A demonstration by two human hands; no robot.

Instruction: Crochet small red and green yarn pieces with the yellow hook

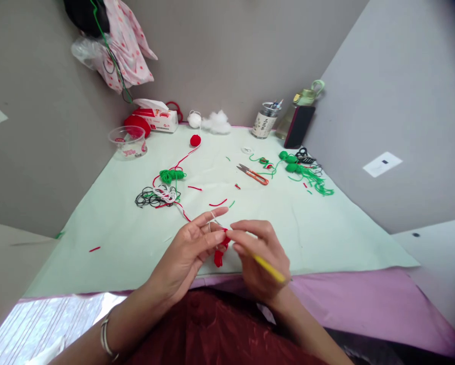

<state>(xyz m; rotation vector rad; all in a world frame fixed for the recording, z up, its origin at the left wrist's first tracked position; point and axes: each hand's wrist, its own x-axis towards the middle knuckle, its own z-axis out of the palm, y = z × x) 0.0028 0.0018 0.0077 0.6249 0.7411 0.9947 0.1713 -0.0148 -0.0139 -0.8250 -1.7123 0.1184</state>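
My left hand (pixel 191 251) pinches a small red crocheted piece (pixel 218 257) near the table's front edge, with white yarn looped over its raised index finger. Close beside it on the right, my right hand (pixel 261 256) grips a yellow-handled tool (pixel 269 267), whose tip end is hidden at the red piece. Red and white strands (pixel 183 211) run from my left hand back past a tangle of black and white yarn (pixel 154 196) and a green yarn bundle (pixel 171 176) to a small red ball (pixel 195 140).
Orange-handled snips (pixel 253 174) lie mid-table, with green crocheted pieces (pixel 291 163) and black scissors (pixel 305 156) to the right. Along the back stand a clear tub (pixel 129 147), a tissue box (pixel 162 120), white stuffing (pixel 216 122), a pen can (pixel 264 122), a phone (pixel 299 126) and a bottle (pixel 286 119).
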